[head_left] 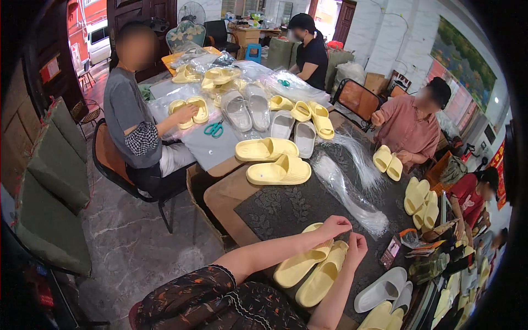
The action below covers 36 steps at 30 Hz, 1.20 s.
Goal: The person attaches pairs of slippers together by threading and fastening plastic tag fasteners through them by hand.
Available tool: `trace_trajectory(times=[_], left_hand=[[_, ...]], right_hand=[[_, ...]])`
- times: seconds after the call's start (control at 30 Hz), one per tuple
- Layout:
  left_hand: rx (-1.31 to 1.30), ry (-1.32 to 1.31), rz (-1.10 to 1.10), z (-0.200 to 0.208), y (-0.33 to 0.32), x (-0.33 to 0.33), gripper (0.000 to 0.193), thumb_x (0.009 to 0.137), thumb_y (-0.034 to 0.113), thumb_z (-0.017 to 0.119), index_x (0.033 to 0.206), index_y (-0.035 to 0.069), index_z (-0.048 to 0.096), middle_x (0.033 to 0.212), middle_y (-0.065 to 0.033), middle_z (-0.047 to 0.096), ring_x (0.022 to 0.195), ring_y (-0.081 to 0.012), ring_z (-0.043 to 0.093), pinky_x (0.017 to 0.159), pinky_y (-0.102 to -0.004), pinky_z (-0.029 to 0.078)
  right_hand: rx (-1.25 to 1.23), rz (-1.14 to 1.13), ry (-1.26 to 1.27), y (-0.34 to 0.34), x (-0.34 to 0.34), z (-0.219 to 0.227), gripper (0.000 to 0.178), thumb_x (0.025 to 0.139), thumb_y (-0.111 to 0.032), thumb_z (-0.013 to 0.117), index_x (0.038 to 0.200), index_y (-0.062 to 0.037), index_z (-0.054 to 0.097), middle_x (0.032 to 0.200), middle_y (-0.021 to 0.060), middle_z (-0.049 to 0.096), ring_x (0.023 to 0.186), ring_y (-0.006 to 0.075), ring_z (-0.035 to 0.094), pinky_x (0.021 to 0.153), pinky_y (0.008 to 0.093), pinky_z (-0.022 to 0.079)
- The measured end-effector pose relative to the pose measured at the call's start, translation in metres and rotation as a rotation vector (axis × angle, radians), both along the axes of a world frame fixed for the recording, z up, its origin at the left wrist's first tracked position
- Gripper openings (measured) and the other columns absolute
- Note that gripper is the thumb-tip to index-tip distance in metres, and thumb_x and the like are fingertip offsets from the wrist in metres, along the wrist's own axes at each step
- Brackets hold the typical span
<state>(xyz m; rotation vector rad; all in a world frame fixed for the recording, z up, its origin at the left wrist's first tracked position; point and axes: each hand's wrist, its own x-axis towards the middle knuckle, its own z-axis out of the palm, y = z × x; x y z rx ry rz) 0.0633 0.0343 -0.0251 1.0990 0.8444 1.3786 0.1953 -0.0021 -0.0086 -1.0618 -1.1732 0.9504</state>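
Observation:
A pair of yellow slide slippers (321, 275) lies side by side on the dark patterned table (275, 212), directly beneath my forearms. Over their toe ends, my left hand (335, 225) and my right hand (358, 250) come close together, fingers pinched. Whatever they pinch is too small or thin to make out. Just beyond my hands lies a bundle of thin clear plastic strands (352, 192), with a second bundle (360, 159) spreading out behind it. More yellow slippers (278, 169) rest farther back on the table.
Grey slippers (380, 290) and a phone-like card (390, 250) lie to my right, near a glass jar (432, 267). Bagged slippers (236, 110) and green-handled scissors (214, 129) cover the far table. Several people sit around; one hand (187, 113) touches yellow slippers. Green bundles (52, 220) stand left.

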Motion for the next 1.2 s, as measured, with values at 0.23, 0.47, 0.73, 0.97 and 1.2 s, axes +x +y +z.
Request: trace_trajectory(times=[0.23, 0.47, 0.73, 0.97, 1.2], left_hand=[[-0.185, -0.015, -0.168, 0.026, -0.018, -0.008, 0.012, 0.084, 0.014, 0.066, 0.089, 0.004, 0.067, 0.075, 0.0005, 0.062, 0.066, -0.0074, 0.053, 0.058, -0.0223, 0.041], [-0.16, 0.019, -0.196, 0.021, -0.01, -0.007, 0.008, 0.082, 0.013, 0.066, 0.083, 0.005, 0.066, 0.072, 0.0006, 0.061, 0.062, -0.0073, 0.052, 0.054, -0.0224, 0.041], [-0.09, 0.129, -0.139, 0.008, -0.002, -0.003, 0.011, 0.076, 0.014, 0.068, 0.078, 0.004, 0.068, 0.068, 0.0, 0.062, 0.063, -0.0076, 0.054, 0.055, -0.0237, 0.043], [0.048, 0.234, -0.109, 0.009, -0.011, -0.003, 0.011, 0.076, 0.013, 0.069, 0.079, 0.002, 0.068, 0.072, -0.002, 0.065, 0.067, -0.0077, 0.057, 0.06, -0.0254, 0.047], [-0.089, 0.133, -0.036, 0.011, -0.008, -0.004, 0.015, 0.082, 0.017, 0.069, 0.087, 0.004, 0.069, 0.08, -0.0001, 0.065, 0.076, -0.0064, 0.057, 0.067, -0.0237, 0.047]], right_hand=[[-0.009, 0.024, -0.061, -0.004, 0.002, 0.0, 0.01, 0.086, -0.007, 0.063, 0.077, -0.0049, 0.059, 0.069, -0.0039, 0.054, 0.063, 0.0039, 0.047, 0.059, 0.0189, 0.037], [-0.017, 0.046, -0.036, -0.004, 0.003, 0.0, 0.009, 0.086, -0.006, 0.063, 0.077, -0.0047, 0.059, 0.069, -0.0037, 0.054, 0.062, 0.0038, 0.047, 0.058, 0.0191, 0.037], [0.0, 0.053, -0.069, -0.001, 0.007, -0.004, 0.008, 0.084, -0.002, 0.062, 0.077, -0.0041, 0.059, 0.07, -0.004, 0.055, 0.063, 0.0038, 0.049, 0.059, 0.0189, 0.04], [-0.021, 0.029, -0.07, -0.007, 0.008, -0.004, 0.013, 0.085, -0.004, 0.062, 0.074, -0.0052, 0.056, 0.07, -0.0048, 0.054, 0.063, 0.003, 0.047, 0.058, 0.0185, 0.037], [-0.008, -0.002, -0.019, -0.001, -0.002, 0.001, 0.004, 0.086, -0.006, 0.064, 0.084, -0.0029, 0.064, 0.076, -0.0032, 0.059, 0.071, 0.0044, 0.051, 0.064, 0.0199, 0.041]])
